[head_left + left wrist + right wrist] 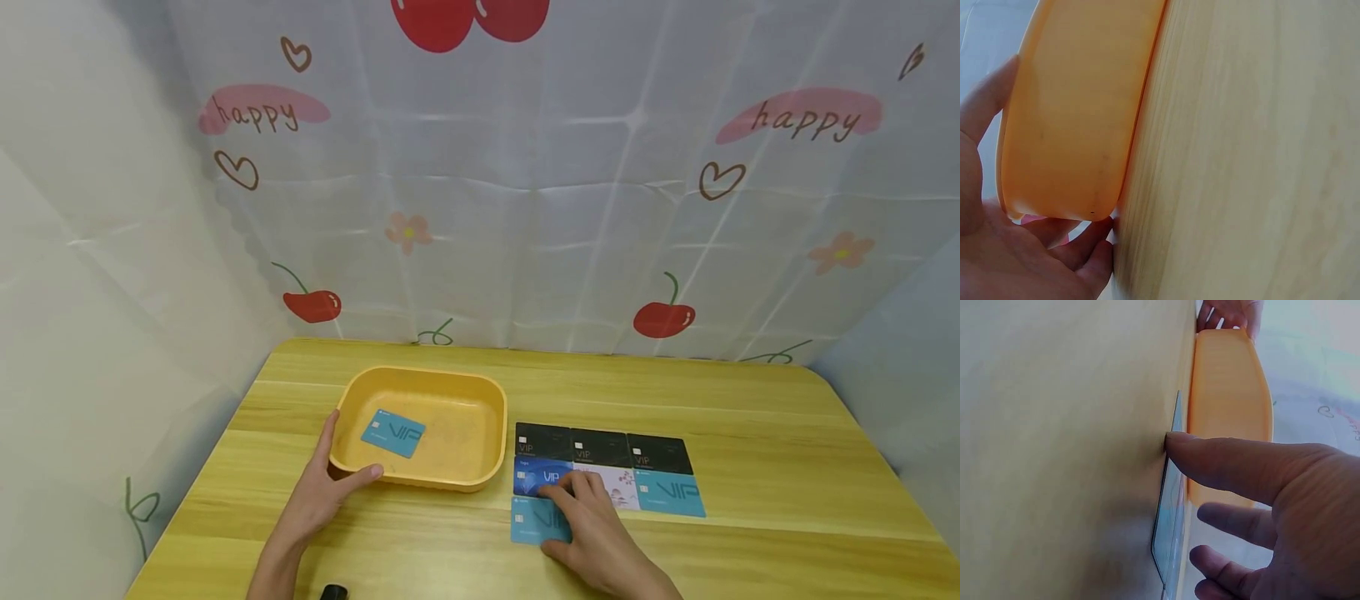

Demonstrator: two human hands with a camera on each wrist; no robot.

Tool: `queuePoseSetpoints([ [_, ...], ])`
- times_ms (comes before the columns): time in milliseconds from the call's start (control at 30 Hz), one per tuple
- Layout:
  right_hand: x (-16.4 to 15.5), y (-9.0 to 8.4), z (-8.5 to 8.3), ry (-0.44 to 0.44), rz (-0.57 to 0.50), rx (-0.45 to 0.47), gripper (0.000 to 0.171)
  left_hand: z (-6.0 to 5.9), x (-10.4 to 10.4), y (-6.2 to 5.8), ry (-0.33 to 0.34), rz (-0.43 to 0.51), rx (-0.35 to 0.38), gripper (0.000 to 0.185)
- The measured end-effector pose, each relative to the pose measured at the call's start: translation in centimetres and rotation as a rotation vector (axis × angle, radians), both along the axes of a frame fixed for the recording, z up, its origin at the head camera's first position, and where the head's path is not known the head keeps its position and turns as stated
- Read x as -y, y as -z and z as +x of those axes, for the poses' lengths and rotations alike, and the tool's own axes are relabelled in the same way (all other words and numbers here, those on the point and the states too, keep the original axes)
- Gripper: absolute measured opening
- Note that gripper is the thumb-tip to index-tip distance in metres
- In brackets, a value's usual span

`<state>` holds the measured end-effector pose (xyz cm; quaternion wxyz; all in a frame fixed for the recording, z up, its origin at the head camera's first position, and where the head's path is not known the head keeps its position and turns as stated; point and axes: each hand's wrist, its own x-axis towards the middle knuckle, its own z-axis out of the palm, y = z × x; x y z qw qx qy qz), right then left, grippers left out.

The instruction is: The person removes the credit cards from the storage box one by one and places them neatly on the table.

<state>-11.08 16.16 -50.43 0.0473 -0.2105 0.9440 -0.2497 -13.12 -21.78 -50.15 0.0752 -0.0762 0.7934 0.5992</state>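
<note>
My right hand (pixel 592 529) pinches a light-blue VIP card (pixel 528 521), thumb at its near edge and a finger toward its far edge. In the right wrist view, the thumb (pixel 1229 459) presses the edge of that card (pixel 1166 519), which lies almost flat at the table. My left hand (pixel 318 492) grips the near left corner of a yellow plastic basin (pixel 480 479), its thumb on the front rim. Curled fingers (pixel 1085 250) lie against the basin's wall (pixel 1072 125) in the left wrist view. One light-blue VIP card (pixel 393 433) lies inside the basin.
Three black cards (pixel 600 447) form the back row, edge to edge. Before them lie a dark-blue card (pixel 528 477), a white patterned card (pixel 622 490), partly hidden, and a light-blue card (pixel 670 493). A small black object (pixel 333 592) shows at the table's (pixel 787 500) near side.
</note>
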Motion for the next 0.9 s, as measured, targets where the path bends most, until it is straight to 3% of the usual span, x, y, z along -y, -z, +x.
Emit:
queuePoseSetpoints([
  [333,0.11,0.13,0.07,0.027,0.0,-0.03,0.049,0.07,-0.05,-0.04,0.001,0.007,-0.015,0.114],
  [900,0.02,-0.48,-0.11,0.118,-0.101,0.051,0.05,-0.05,0.04,-0.04,0.004,-0.009,0.002,0.114],
])
